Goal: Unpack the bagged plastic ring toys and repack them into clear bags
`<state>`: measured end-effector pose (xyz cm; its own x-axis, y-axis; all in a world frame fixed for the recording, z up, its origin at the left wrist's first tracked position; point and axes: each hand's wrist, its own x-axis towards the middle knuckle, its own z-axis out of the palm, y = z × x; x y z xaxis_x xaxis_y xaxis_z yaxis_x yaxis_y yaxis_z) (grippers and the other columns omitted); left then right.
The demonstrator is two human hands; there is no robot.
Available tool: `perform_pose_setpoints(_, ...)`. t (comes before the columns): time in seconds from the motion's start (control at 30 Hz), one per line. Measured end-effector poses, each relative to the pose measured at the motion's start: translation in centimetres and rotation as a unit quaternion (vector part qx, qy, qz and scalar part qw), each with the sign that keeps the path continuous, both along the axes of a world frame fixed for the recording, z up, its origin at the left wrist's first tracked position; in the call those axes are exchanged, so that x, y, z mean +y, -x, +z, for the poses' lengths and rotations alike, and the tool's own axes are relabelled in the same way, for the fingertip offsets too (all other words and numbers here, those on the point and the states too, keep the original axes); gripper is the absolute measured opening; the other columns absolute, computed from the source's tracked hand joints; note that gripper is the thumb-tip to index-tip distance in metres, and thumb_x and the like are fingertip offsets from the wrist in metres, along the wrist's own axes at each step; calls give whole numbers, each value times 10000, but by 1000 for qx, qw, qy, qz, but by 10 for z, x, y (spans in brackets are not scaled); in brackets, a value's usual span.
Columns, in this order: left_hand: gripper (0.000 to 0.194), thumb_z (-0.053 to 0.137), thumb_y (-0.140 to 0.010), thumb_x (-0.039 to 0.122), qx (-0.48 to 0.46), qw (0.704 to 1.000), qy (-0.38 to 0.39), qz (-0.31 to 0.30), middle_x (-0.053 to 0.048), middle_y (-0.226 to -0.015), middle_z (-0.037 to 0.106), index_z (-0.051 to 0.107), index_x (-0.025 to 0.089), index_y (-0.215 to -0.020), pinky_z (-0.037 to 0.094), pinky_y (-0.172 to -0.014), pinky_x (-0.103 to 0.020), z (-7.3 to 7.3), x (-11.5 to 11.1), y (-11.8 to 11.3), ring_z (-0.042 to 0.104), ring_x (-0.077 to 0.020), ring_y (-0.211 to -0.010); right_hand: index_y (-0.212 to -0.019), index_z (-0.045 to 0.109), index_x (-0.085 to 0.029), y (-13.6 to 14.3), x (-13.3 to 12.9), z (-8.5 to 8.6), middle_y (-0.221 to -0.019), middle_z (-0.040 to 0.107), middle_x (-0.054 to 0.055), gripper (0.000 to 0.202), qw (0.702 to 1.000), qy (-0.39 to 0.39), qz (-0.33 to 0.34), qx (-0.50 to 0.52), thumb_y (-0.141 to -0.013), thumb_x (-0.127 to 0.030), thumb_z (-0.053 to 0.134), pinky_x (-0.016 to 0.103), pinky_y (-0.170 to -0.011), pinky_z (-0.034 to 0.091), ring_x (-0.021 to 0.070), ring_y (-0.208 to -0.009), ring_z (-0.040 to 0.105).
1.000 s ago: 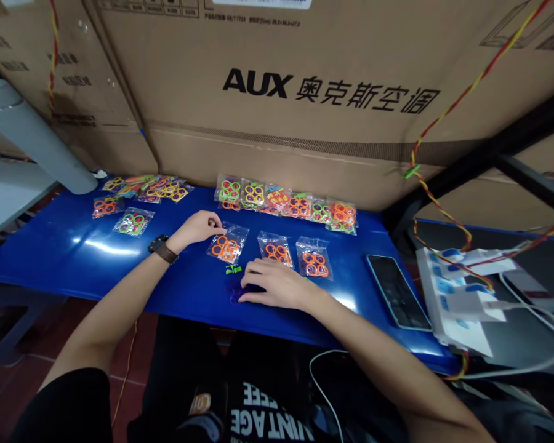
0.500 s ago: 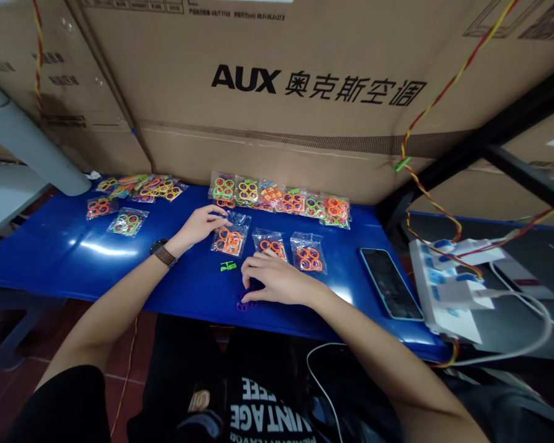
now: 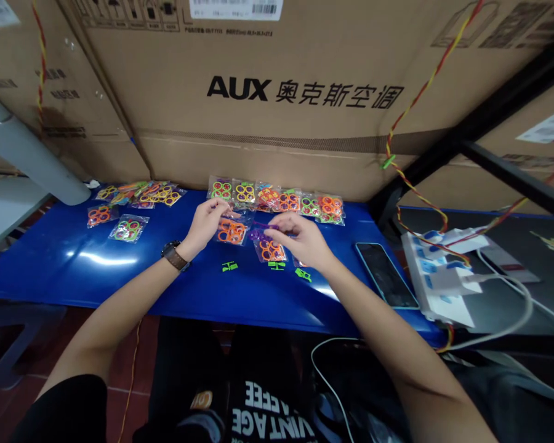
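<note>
My left hand (image 3: pixel 207 226), with a watch on its wrist, pinches the top edge of a clear plastic bag (image 3: pixel 231 231) holding orange rings. To its right, my right hand (image 3: pixel 302 239) grips a purple plastic piece (image 3: pixel 260 236) between thumb and fingers. The purple piece is above a second bag of orange rings (image 3: pixel 273 251). A third bag is mostly hidden behind my right hand. Small green plastic pieces (image 3: pixel 229 266) lie on the blue table in front of the bags.
A row of filled bags (image 3: pixel 289 200) lies along the back by a large cardboard box (image 3: pixel 277 141). More bags (image 3: pixel 159 192) are heaped at the left. A phone (image 3: pixel 386 275) and a power strip (image 3: pixel 431 277) with cables are at the right.
My right hand has lifted the purple piece from the table's front up towards the bags. Two more green pieces now show. My left hand has closed on the bag's top edge.
</note>
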<state>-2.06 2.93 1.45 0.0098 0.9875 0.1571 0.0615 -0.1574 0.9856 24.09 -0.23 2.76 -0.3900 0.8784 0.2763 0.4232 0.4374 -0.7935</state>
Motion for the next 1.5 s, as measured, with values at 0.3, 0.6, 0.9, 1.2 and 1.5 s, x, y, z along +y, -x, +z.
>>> perform_pose_setpoints(0.3, 313, 584, -1062, 471, 60, 984, -165, 8, -91, -1045, 831, 737, 198, -1052, 653, -941, -423, -6, -39, -27, 808, -238, -989, -1310, 748, -289, -2, -2, 11, -1294, 770, 82, 346, 961, -226, -82, -137, -1093, -350, 486, 503, -1093, 515, 283, -1217, 693)
perform_pose_setpoints(0.6, 350, 542, -1099, 442, 87, 979, -182, -17, -90, -1227, 810, 776, 206, -1210, 614, -1048, -413, 2, -50, -27, 772, -233, -1136, -1482, 644, -346, -7, -2, -4, -1460, 700, 25, 467, 947, -243, -20, -211, -1104, -218, 402, 459, -1137, 486, 244, -1334, 632)
perform_pose_setpoints(0.9, 341, 566, -1087, 450, 50, 987, -144, -41, -88, -1215, 811, 783, 204, -1176, 607, -1050, -414, 2, -53, -31, 768, -238, -1129, -1450, 656, -294, 0, 0, 1, -1399, 733, 62, 409, 954, -224, -8, -199, -1122, -246, 417, 448, -1116, 499, 235, -1262, 666)
perform_pose_setpoints(1.2, 337, 593, -1070, 447, 36, 989, -143, -33, -95, -1142, 826, 790, 177, -1106, 606, -1002, -385, 4, -51, -34, 776, -231, -1077, -1382, 697, -301, 22, -1, -14, -1191, 795, 47, 323, 983, -180, -19, 12, -1077, -341, 600, 372, -916, 614, 196, -975, 742)
perform_pose_setpoints(1.5, 338, 574, -1079, 455, 31, 993, -109, -18, -87, -1147, 814, 775, 199, -1166, 623, -959, -373, -4, -51, -32, 785, -223, -1046, -1261, 766, -287, 17, 0, -9, -1143, 794, 57, 257, 980, -185, -73, 20, -1068, -308, 597, 407, -921, 614, 209, -941, 743)
